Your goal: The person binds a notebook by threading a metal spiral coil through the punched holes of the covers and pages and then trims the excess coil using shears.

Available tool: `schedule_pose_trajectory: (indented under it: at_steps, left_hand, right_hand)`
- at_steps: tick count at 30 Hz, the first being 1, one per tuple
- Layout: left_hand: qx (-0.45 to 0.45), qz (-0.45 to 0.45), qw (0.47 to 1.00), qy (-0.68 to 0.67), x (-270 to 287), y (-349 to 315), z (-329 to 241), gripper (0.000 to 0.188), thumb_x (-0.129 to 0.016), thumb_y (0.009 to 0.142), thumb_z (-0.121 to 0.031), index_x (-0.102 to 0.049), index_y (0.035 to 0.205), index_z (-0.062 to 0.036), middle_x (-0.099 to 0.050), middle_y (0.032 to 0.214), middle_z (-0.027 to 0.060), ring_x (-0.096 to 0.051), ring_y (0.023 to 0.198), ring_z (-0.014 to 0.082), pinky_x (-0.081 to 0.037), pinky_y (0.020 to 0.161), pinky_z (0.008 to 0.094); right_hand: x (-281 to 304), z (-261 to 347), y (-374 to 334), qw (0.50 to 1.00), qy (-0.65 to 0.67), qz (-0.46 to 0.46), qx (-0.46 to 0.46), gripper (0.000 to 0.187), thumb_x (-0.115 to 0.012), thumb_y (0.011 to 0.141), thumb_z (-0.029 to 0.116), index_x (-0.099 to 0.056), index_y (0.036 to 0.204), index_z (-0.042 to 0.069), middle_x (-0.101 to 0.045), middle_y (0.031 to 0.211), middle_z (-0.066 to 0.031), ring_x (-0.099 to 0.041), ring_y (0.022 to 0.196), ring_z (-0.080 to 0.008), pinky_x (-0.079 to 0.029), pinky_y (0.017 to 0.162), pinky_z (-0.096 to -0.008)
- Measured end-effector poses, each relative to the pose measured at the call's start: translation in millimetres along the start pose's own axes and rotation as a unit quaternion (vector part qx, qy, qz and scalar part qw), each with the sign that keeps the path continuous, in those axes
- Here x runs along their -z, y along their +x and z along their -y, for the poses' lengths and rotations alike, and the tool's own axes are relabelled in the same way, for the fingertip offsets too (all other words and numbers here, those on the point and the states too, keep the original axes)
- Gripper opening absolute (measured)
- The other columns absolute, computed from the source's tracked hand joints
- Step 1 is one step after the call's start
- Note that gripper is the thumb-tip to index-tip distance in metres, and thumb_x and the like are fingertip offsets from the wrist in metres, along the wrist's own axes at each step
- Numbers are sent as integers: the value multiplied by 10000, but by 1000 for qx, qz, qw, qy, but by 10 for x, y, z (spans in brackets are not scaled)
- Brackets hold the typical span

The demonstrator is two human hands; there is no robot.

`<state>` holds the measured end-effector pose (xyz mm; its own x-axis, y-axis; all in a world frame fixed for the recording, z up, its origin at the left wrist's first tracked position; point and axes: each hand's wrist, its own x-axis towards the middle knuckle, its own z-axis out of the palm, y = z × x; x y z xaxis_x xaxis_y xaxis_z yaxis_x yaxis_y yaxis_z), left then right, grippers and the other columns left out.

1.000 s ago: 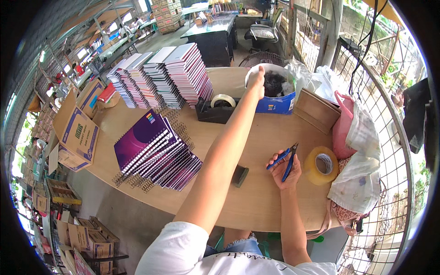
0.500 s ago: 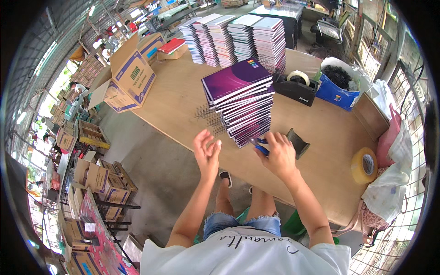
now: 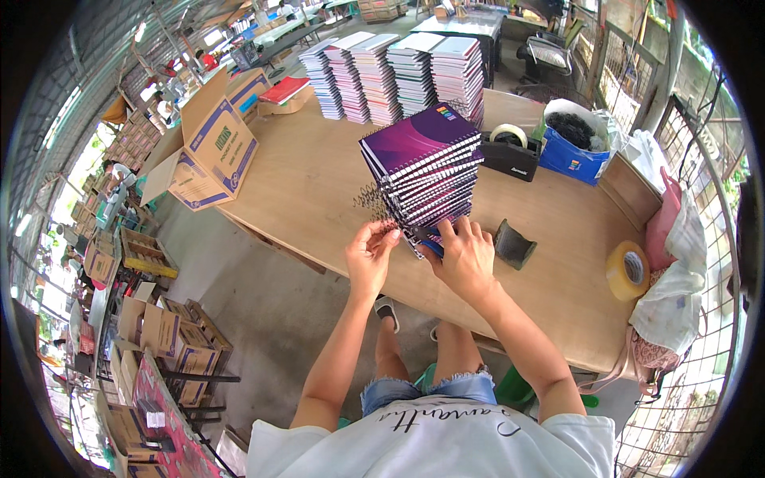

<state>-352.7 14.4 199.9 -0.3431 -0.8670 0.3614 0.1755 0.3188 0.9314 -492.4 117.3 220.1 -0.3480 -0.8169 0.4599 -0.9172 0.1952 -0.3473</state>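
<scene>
A tall stack of purple spiral notebooks (image 3: 422, 142) stands in front of me, its layers fanned slightly out of line. At the stack's near lower corner, my right hand (image 3: 468, 256) is closed around blue-handled pliers (image 3: 431, 242), whose jaws point at the binding edge. Just left of them, my left hand (image 3: 370, 259) has thumb and fingers pinched together close to the same corner; what lies between the fingertips is too small to make out. Loose dark wire coils (image 3: 370, 197) lie beside the stack, behind my left hand. A dark green curved piece (image 3: 514, 244) rests right of my right hand.
Several notebook stacks (image 3: 366, 76) line the table's (image 3: 295, 171) far side. A black tape dispenser (image 3: 510, 155), a blue box of dark coils (image 3: 572, 151) and a yellowish tape roll (image 3: 628, 271) are on the right. An open carton (image 3: 223, 151) stands at the far left.
Both hands have moved in to the stack's near lower corner. My left fingers, spread before, are now pinched. The pliers have come up against the notebooks' binding edge.
</scene>
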Motion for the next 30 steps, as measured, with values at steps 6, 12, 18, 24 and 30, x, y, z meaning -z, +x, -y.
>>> schedule_pose_trajectory:
  at_steps: [6, 12, 18, 24, 30]
  left_hand:
    - [2, -10, 1000, -19, -15, -5, -7, 161, -655, 887, -16, -607, 1019, 63, -663, 905, 82, -661, 841, 137, -561, 769, 257]
    - [6, -12, 1000, -9, -13, -14, -10, 157, -656, 886, -12, -611, 1019, 59, -664, 909, 80, -657, 841, 128, -554, 771, 245]
    - [-14, -18, 1000, -4, -44, -24, -9, 140, -645, 888, 4, -604, 1007, 64, -665, 907, 88, -667, 830, 146, -560, 750, 258]
    - [-9, -10, 1000, -10, -23, -16, -10, 144, -637, 901, -21, -605, 1019, 55, -665, 916, 85, -668, 831, 146, -563, 734, 254]
    - [-16, -3, 1000, 8, -16, -17, -32, 154, -634, 901, -15, -604, 1034, 56, -667, 931, 88, -673, 844, 155, -559, 740, 263]
  right_hand:
    - [63, 37, 3, 1000, -23, 9, 8, 443, -725, 762, 422, -584, 974, 60, -553, 948, -138, -582, 908, -328, -451, 704, -489]
    - [98, 73, 27, 1000, -16, 24, 5, 431, -715, 774, 418, -599, 975, 55, -560, 979, -158, -574, 934, -336, -449, 728, -489]
    - [86, -17, 90, 998, 10, 68, 10, 422, -707, 782, 423, -604, 958, 53, -611, 867, -166, -647, 826, -340, -486, 652, -490]
    - [149, -100, 9, 998, -19, -49, 27, 396, -730, 766, 436, -611, 911, 87, -605, 723, -94, -648, 664, -286, -489, 557, -409]
    - [163, 23, 2, 999, -32, -18, 3, 490, -717, 762, 457, -605, 1036, 67, -572, 978, -131, -579, 931, -312, -429, 769, -498]
